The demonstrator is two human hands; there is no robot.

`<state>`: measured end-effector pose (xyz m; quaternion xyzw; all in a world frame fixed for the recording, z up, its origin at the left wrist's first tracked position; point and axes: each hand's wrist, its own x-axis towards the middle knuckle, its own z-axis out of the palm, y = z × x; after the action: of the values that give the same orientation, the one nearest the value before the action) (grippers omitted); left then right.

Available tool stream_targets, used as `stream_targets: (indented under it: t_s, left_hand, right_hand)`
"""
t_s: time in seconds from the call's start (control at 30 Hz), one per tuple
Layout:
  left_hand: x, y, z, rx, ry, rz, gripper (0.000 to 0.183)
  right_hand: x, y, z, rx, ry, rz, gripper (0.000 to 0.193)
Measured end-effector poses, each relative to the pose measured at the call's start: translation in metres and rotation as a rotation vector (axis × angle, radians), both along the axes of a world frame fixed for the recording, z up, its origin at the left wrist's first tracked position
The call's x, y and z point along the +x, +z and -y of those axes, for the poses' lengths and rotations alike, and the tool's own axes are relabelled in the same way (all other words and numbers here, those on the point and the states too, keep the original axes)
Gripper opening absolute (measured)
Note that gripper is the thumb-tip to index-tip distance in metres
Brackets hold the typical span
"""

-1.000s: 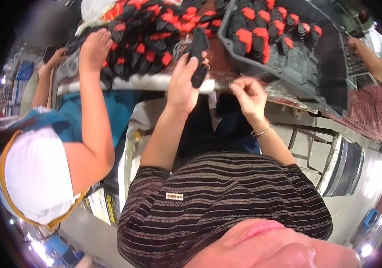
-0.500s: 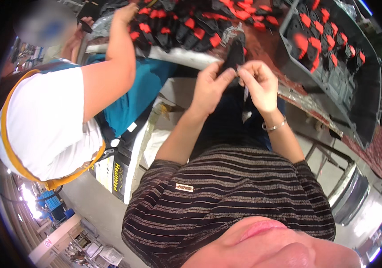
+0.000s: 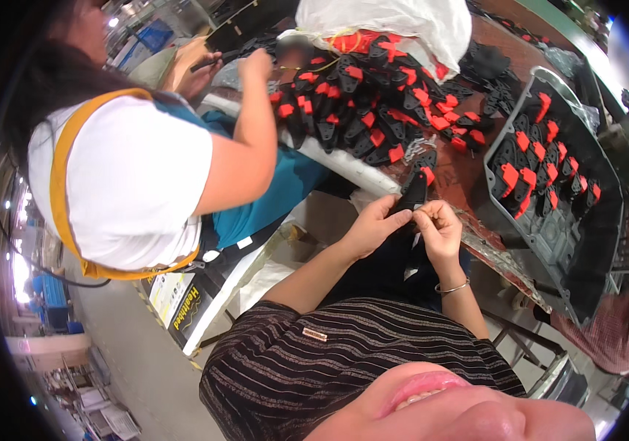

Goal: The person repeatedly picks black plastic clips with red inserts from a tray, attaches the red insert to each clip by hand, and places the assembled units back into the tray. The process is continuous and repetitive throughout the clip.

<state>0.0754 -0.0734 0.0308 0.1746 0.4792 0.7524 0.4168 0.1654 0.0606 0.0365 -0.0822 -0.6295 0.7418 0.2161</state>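
At the near edge of the table I hold a long black plastic part (image 3: 414,189) in my left hand (image 3: 374,226), thumb and fingers closed round its near end. A red tab (image 3: 428,176) shows on that part's right side. My right hand (image 3: 439,231) is pinched at the same near end, thumb against fingertips; what lies in the pinch is too small to tell. Just beyond the part is a little pile of small silvery pieces (image 3: 421,145). A large heap of similar black parts with red tabs (image 3: 373,117) spreads across the table beyond my hands.
On the right stands a big dark grey tray (image 3: 492,173) holding rows of black-and-red parts. A white sack (image 3: 391,18) lies behind the heap. To my left a co-worker in a white shirt (image 3: 130,184) reaches over the table. Another person in a checked shirt (image 3: 608,331) is at far right.
The view has tilted up, bringing the white sack and more of the table into sight. My hands stay together at the black part. The co-worker's arm remains over the heap.
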Motion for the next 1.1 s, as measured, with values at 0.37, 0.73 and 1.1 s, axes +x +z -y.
stream_targets:
  t_s: [0.37,0.73,1.1]
  left_hand:
    - [0.013,-0.004,-0.01,0.089,-0.079,0.08,0.025]
    - [0.014,0.015,-0.025,0.11,0.06,0.016,0.016]
    - [0.003,-0.002,-0.025,0.095,0.235,-0.313,0.016]
  right_hand:
    - [0.021,-0.002,-0.018,-0.049,0.082,0.09,0.009]
    - [0.019,0.01,-0.023,-0.078,0.014,0.011,0.011]
    - [0.01,0.011,-0.012,0.018,0.005,0.043,0.027]
